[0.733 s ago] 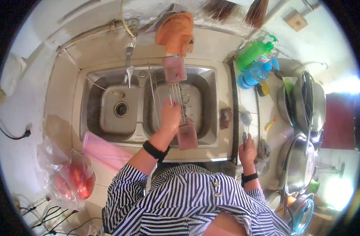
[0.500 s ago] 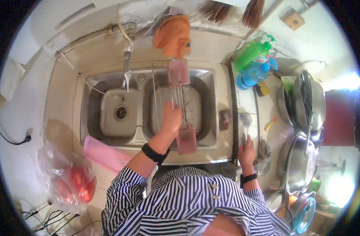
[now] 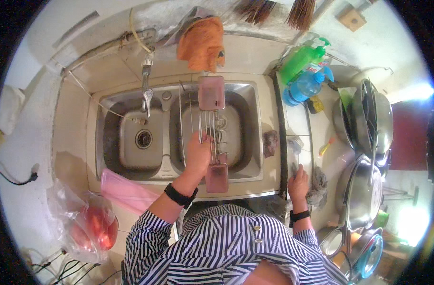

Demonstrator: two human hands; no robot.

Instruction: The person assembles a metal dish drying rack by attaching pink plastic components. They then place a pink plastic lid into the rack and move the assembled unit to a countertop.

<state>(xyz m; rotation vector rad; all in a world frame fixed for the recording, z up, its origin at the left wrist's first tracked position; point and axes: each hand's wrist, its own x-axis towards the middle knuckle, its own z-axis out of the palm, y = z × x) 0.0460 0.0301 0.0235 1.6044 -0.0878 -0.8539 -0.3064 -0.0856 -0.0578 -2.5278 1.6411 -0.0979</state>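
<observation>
My left hand (image 3: 198, 154) is closed round the thin metal bars of a wire sink rack (image 3: 208, 121) with pink plastic holders at its two ends. The rack hangs over the right basin of the steel double sink (image 3: 167, 171); its near pink end lies over the front rim. On the counter right of the sink, my right hand (image 3: 298, 184) rests with fingers stretched forward and nothing visibly held. Beside it lies a crumpled grey cloth (image 3: 318, 187), and a small clear plastic piece (image 3: 295, 144) lies beyond its fingertips.
A faucet (image 3: 146, 95) hangs over the left basin. At left are a long pink plastic tray (image 3: 126, 191) and a bagged red object (image 3: 97, 227). Green (image 3: 295, 64) and blue (image 3: 302, 90) bottles stand at back right, with steel pans (image 3: 359, 190) along the right. An orange cloth (image 3: 200, 45) hangs behind.
My left hand and the rack have shifted slightly to the left and nearer to me in the picture. My right hand stays on the counter.
</observation>
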